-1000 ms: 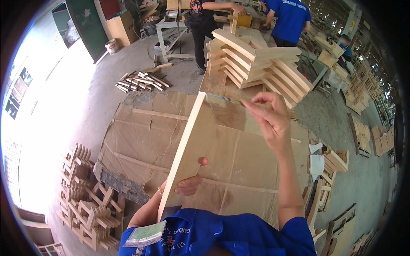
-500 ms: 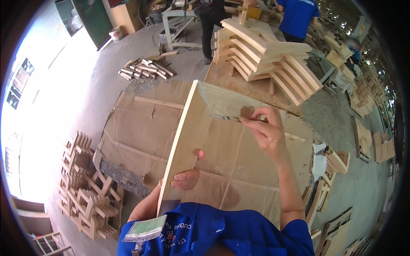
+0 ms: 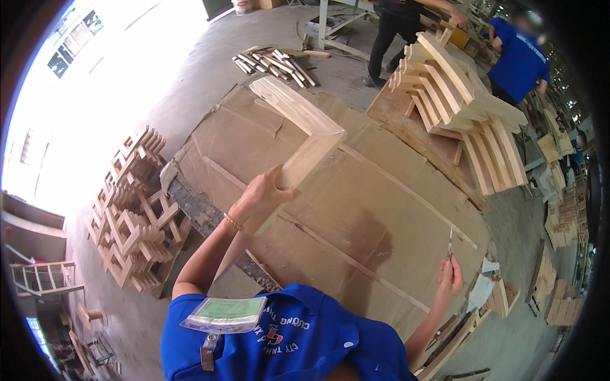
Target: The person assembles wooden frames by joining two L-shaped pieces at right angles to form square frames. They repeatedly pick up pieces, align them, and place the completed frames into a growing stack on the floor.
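My left hand point(image 3: 262, 193) grips one arm of an L-shaped wooden piece point(image 3: 311, 155), its thumb and fingers around the wood. The piece is held tilted above a cardboard-covered work surface point(image 3: 356, 222), with its corner pointing away to the right and its other arm reaching to the far left. Well to the right, near the surface's edge, my right hand point(image 3: 450, 277) is closed around a slim tool point(image 3: 451, 241) with a pale tip pointing away from me. Its exact kind is too small to make out. The tool is apart from the wood.
Slatted wooden parts are stacked point(image 3: 445, 95) on a board at the far right. Interlocked wooden frames point(image 3: 136, 219) stand on the floor at left. Short sticks point(image 3: 279, 65) lie beyond the surface. A co-worker in dark trousers point(image 3: 391, 38) and one in blue point(image 3: 518, 60) stand behind.
My right hand has moved away from the wood toward the right, still holding the tool. My left hand has shifted its grip, and the wooden piece is turned so its L shape shows.
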The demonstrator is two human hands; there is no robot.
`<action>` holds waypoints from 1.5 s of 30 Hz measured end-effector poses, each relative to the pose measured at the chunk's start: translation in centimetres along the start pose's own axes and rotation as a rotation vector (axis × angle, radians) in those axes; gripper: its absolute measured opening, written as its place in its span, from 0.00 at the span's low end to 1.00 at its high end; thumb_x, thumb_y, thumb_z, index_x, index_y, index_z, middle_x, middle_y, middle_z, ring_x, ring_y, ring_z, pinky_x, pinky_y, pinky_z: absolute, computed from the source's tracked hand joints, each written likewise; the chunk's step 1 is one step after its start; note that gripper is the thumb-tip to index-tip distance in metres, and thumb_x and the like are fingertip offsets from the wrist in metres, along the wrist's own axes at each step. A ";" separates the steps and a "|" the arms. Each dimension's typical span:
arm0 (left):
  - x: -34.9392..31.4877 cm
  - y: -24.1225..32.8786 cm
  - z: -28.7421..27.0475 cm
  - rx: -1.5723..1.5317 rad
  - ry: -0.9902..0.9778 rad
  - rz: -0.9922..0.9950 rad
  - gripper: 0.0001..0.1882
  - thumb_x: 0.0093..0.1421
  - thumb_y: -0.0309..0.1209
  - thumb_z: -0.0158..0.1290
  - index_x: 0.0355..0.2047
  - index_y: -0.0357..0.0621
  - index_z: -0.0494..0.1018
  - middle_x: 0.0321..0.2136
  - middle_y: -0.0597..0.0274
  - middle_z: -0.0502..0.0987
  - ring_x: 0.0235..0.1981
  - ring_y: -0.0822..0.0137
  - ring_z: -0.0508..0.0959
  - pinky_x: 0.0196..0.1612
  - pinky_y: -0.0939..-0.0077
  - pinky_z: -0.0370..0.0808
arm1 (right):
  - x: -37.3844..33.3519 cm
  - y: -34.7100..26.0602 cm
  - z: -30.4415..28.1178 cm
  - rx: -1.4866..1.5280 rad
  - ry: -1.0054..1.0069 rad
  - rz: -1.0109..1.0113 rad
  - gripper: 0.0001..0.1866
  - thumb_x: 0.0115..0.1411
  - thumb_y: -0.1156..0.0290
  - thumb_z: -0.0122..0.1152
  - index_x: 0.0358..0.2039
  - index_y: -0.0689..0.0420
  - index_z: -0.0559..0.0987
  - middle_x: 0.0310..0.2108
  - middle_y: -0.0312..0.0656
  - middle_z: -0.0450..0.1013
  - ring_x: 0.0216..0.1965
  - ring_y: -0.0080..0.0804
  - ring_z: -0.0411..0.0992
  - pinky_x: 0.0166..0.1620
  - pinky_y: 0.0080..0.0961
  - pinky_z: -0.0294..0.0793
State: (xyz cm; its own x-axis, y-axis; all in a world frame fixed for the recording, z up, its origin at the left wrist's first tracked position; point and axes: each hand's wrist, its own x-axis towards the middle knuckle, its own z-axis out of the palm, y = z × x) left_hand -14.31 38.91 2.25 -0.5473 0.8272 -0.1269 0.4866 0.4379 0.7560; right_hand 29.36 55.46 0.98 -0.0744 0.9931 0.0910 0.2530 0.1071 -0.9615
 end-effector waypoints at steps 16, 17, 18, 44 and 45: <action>-2.0 2.7 -3.6 -1.724 -0.715 0.297 0.35 0.54 0.49 0.51 0.54 0.37 0.56 0.19 0.64 0.64 0.15 0.73 0.67 0.16 0.80 0.65 | -1.4 -1.5 4.8 -0.098 -0.189 0.151 0.12 0.59 0.69 0.58 0.41 0.58 0.80 0.28 0.31 0.74 0.24 0.12 0.63 0.27 0.14 0.62; -1.4 3.0 -2.5 -1.791 -0.824 0.324 0.36 0.54 0.49 0.51 0.55 0.38 0.55 0.19 0.64 0.64 0.14 0.73 0.66 0.14 0.79 0.63 | -2.4 -2.4 6.7 0.045 -0.316 0.114 0.12 0.58 0.68 0.59 0.41 0.58 0.80 0.28 0.32 0.75 0.23 0.12 0.64 0.27 0.14 0.63; -0.4 3.6 -1.0 -1.855 -0.954 0.342 0.36 0.55 0.50 0.51 0.55 0.39 0.54 0.20 0.64 0.64 0.12 0.73 0.64 0.12 0.79 0.61 | -3.5 -3.0 8.5 0.188 -0.424 0.069 0.12 0.58 0.68 0.59 0.41 0.58 0.80 0.28 0.33 0.76 0.23 0.12 0.64 0.28 0.14 0.64; -1.3 14.4 28.0 -2.129 -1.356 -0.271 0.37 0.58 0.54 0.46 0.61 0.44 0.54 0.25 0.66 0.64 0.24 0.75 0.66 0.30 0.75 0.67 | -15.1 2.4 4.5 0.441 -0.554 0.372 0.47 0.47 0.56 0.72 0.60 0.64 0.57 0.39 0.42 0.68 0.38 0.27 0.67 0.36 0.23 0.70; -1.9 14.3 28.0 -2.048 -1.275 -0.350 0.38 0.58 0.54 0.46 0.61 0.44 0.54 0.25 0.67 0.64 0.26 0.75 0.66 0.32 0.74 0.68 | -15.0 2.2 3.5 0.401 -0.540 0.399 0.47 0.47 0.56 0.72 0.60 0.64 0.57 0.41 0.42 0.68 0.40 0.28 0.67 0.37 0.24 0.71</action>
State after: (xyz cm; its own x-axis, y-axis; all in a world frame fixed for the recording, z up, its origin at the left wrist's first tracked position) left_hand 12.76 53.44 -4.66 0.4433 0.8907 0.1002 -0.8911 0.4501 -0.0581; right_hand 27.69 40.60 -3.41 -0.5364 0.7805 -0.3210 -0.0008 -0.3809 -0.9246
